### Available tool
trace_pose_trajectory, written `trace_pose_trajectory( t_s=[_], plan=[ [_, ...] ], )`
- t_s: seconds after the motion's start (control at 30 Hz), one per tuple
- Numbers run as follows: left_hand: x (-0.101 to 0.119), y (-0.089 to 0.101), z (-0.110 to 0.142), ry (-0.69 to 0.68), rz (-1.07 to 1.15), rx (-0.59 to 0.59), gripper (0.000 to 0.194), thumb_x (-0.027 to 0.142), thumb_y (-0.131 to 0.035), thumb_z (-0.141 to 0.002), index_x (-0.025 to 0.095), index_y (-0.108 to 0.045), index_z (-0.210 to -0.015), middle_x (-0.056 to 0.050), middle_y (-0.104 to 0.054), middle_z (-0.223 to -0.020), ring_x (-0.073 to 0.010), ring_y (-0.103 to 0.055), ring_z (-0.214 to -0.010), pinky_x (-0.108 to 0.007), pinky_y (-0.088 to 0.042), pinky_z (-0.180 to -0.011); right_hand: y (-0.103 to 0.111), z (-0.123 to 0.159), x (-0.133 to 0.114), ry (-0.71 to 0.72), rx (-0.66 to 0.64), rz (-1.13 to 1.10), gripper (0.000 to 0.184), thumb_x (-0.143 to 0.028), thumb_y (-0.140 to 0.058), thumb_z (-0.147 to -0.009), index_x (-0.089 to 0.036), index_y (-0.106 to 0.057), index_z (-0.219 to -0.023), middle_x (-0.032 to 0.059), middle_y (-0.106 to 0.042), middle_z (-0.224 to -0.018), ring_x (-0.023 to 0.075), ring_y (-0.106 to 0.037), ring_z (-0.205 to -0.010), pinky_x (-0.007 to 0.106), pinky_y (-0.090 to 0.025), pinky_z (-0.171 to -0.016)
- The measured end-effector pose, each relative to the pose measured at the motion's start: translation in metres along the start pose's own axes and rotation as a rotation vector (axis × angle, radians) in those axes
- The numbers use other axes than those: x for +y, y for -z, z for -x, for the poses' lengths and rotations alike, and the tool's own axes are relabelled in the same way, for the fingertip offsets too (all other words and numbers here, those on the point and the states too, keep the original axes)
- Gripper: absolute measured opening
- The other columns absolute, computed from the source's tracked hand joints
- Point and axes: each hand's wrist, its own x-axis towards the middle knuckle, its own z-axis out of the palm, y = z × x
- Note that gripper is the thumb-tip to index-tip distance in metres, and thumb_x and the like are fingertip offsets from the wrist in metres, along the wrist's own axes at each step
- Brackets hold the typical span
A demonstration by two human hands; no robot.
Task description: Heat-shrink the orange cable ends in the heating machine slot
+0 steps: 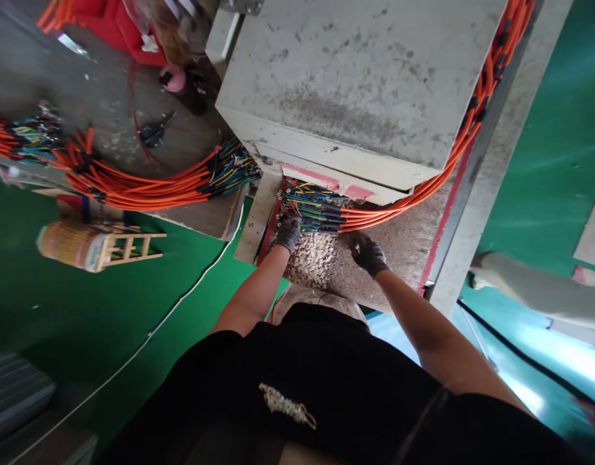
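Note:
My left hand (288,234), in a dark grey glove, is at the stripped ends of a row of cables, its fingers closed on the nearest wires (304,219). These wires are blue, yellow and green and come out of black sleeves on the orange cables (370,218). To the right, my right hand (369,254), gloved too, is just below the orange cables with its fingers curled. Whatever it may hold is hidden. The row lies on a ribbed brown belt (399,258), in front of a grey machine housing (346,84).
Pale crumbs (312,258) cover part of the belt. More orange cables (142,190) lie on the left bench, with scissors (155,132) and a pink-topped bottle (173,79). A wooden stool (128,248) and a white cord (181,298) are on the green floor. A person's leg (539,290) is at right.

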Motion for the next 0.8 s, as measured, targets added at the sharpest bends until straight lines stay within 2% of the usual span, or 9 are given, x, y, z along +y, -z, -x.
trace_pose_trajectory(
  t_s=[0.07, 0.13, 0.2, 0.27, 0.37, 0.5, 0.67, 0.8],
  plan=[
    [0.006, 0.003, 0.001, 0.040, 0.000, 0.054, 0.038, 0.011, -0.048, -0.100, 0.011, -0.079, -0.122, -0.015, -0.079, -0.131, -0.0273, -0.073, -0.124, -0.042, -0.057, -0.113, 0.001, 0.000, 0.001, 0.012, -0.008, 0.001, 0.046, -0.028, -0.047, -0.103, -0.010, -0.065, -0.142, 0.0230, -0.063, -0.152, 0.0318, -0.068, -0.125, 0.041, -0.055, -0.103],
    [0.014, 0.007, -0.001, 0.013, 0.002, 0.091, 0.043, 0.011, -0.046, -0.101, 0.013, -0.077, -0.132, -0.013, -0.077, -0.137, -0.0253, -0.070, -0.130, -0.039, -0.053, -0.119, 0.003, 0.000, 0.000, 0.019, -0.018, 0.003, 0.047, -0.027, -0.045, -0.105, -0.009, -0.064, -0.144, 0.0234, -0.062, -0.153, 0.0312, -0.068, -0.125, 0.040, -0.055, -0.103],
    [0.022, 0.012, -0.004, -0.015, -0.030, 0.069, 0.046, 0.012, -0.047, -0.102, 0.015, -0.075, -0.137, -0.011, -0.076, -0.139, -0.0240, -0.068, -0.133, -0.039, -0.050, -0.123, 0.005, 0.001, 0.000, 0.022, -0.029, 0.010, 0.046, -0.027, -0.044, -0.106, -0.010, -0.064, -0.143, 0.0237, -0.062, -0.153, 0.0311, -0.069, -0.124, 0.040, -0.056, -0.101],
    [0.031, 0.017, -0.009, 0.036, -0.112, -0.004, 0.046, 0.014, -0.048, -0.103, 0.015, -0.075, -0.139, -0.012, -0.076, -0.139, -0.0240, -0.068, -0.133, -0.038, -0.049, -0.123, 0.007, 0.001, 0.000, 0.021, -0.040, 0.015, 0.045, -0.028, -0.043, -0.107, -0.010, -0.065, -0.142, 0.0240, -0.064, -0.150, 0.0312, -0.071, -0.121, 0.040, -0.056, -0.098],
    [0.041, 0.025, -0.016, 0.144, -0.215, -0.069, 0.044, 0.017, -0.049, -0.103, 0.013, -0.075, -0.139, -0.015, -0.071, -0.146, -0.0250, -0.067, -0.134, -0.037, -0.049, -0.121, 0.009, 0.002, 0.001, 0.038, -0.050, 0.024, 0.044, -0.030, -0.041, -0.108, -0.012, -0.066, -0.140, 0.0229, -0.069, -0.142, 0.0306, -0.071, -0.118, 0.039, -0.056, -0.097],
    [0.052, 0.029, -0.020, 0.182, -0.258, -0.100, 0.043, 0.018, -0.050, -0.103, 0.015, -0.076, -0.138, -0.014, -0.070, -0.148, -0.0228, -0.065, -0.136, -0.031, -0.047, -0.120, 0.009, 0.001, 0.002, 0.056, -0.067, 0.038, 0.046, -0.030, -0.038, -0.110, -0.012, -0.065, -0.142, 0.0218, -0.072, -0.135, 0.0303, -0.069, -0.120, 0.039, -0.054, -0.098],
    [0.068, 0.024, -0.022, 0.266, -0.314, -0.148, 0.039, 0.026, -0.048, -0.107, 0.016, -0.082, -0.123, -0.015, -0.076, -0.138, -0.0262, -0.070, -0.129, -0.033, -0.053, -0.111, 0.008, -0.003, 0.005, 0.047, -0.123, 0.018, 0.047, -0.032, -0.038, -0.111, -0.011, -0.062, -0.145, 0.0221, -0.066, -0.147, 0.0290, -0.067, -0.124, 0.038, -0.053, -0.102],
    [0.074, 0.021, -0.022, 0.296, -0.351, -0.156, 0.044, 0.028, -0.042, -0.109, 0.014, -0.079, -0.128, -0.016, -0.075, -0.139, -0.0260, -0.070, -0.130, -0.032, -0.052, -0.110, 0.006, -0.004, 0.007, 0.054, -0.118, 0.003, 0.048, -0.033, -0.038, -0.110, -0.012, -0.061, -0.147, 0.0228, -0.061, -0.154, 0.0302, -0.068, -0.124, 0.039, -0.054, -0.101]
  ],
)
